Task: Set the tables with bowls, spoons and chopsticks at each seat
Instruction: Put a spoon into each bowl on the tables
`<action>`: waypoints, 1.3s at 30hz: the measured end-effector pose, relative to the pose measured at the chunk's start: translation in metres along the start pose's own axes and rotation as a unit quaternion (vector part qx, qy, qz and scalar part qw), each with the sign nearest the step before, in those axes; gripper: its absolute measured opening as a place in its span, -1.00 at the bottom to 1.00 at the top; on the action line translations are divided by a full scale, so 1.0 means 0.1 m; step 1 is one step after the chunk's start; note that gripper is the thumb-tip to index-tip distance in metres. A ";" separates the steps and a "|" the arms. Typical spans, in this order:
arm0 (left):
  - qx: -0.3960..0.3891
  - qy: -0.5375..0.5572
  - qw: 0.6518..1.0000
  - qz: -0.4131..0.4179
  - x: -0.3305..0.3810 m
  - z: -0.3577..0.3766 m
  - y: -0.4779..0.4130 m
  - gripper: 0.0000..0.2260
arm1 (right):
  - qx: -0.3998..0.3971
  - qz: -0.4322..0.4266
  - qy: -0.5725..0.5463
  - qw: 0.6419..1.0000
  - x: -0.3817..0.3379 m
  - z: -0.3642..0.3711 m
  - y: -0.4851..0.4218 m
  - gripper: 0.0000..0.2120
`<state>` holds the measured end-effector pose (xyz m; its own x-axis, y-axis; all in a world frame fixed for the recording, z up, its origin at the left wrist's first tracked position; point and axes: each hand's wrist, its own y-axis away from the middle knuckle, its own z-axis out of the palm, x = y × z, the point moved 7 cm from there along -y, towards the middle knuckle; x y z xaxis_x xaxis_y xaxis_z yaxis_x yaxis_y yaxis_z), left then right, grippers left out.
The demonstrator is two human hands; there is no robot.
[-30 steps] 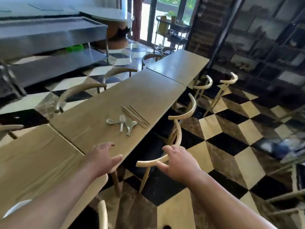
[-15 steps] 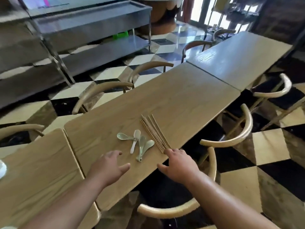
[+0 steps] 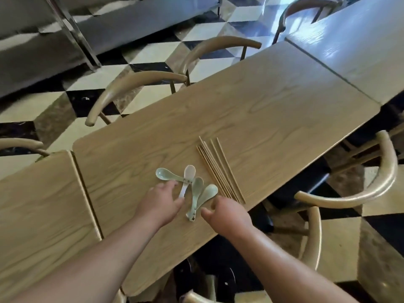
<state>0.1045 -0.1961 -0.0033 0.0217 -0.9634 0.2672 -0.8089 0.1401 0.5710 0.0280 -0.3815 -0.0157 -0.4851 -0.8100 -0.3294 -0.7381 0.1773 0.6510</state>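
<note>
The left hand [image 3: 160, 199], which hovered short of the cutlery half a second ago, now has its spread fingers at the left edge of the spoons [image 3: 192, 186], thumb and forefinger either side of the white one's handle but not closed on it. Just near-right of the spoons, the right hand [image 3: 227, 212] has come in over the bench [image 3: 262, 110] edge with fingers loosely bent and holding nothing, while the chopsticks [image 3: 218, 169] lie bundled directly right of the spoons, untouched. With both hands at the pile, picking up for the seats looks about to begin; no bowl is in view.
</note>
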 end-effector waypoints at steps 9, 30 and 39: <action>-0.030 -0.002 0.998 0.050 -0.06 0.39 -0.85 -0.61 | 0.051 0.071 -0.057 0.995 -0.31 0.38 -0.54 -0.46; 0.068 0.085 0.990 -0.087 -0.82 0.33 -0.53 -0.73 | 0.079 0.072 -0.100 0.989 -0.46 0.43 -0.79 -0.77; 0.147 0.303 0.919 -0.206 -1.12 0.38 0.19 -0.69 | 0.050 0.020 -0.052 0.997 -0.52 0.37 -0.93 -0.68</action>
<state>0.0641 -0.0939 -0.0519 0.6136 -0.6036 0.5091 -0.7798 -0.3619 0.5109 0.1041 -0.3351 -0.0844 -0.5576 -0.7401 -0.3759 -0.7571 0.2678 0.5958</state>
